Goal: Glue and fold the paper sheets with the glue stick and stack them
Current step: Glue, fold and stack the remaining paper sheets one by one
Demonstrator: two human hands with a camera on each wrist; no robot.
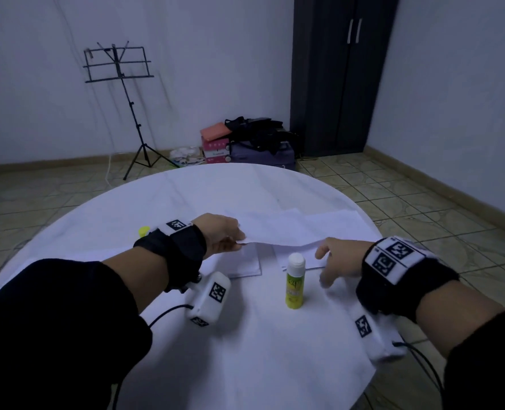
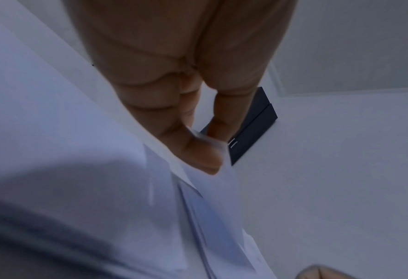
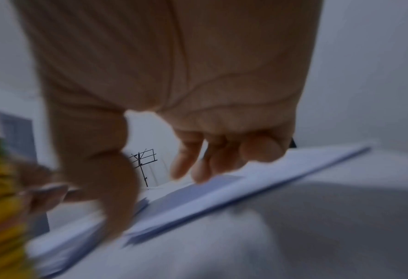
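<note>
White sheet, lifted, sagging midway

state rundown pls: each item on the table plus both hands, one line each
glue stick: upright, cap off, untouched
yellow cap: on table, far left
lifted sheet: near edge raised, folding
folded stack: flat on table
left hand: pinches the sheet's left corner
right hand: fingers loose by right corner, grip unclear

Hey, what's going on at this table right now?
A person at a round white table is working with paper sheets. The left hand pinches the near edge of a sheet and lifts it. The right hand hangs open by the sheet's other end. An uncapped glue stick stands upright between the hands.
</note>
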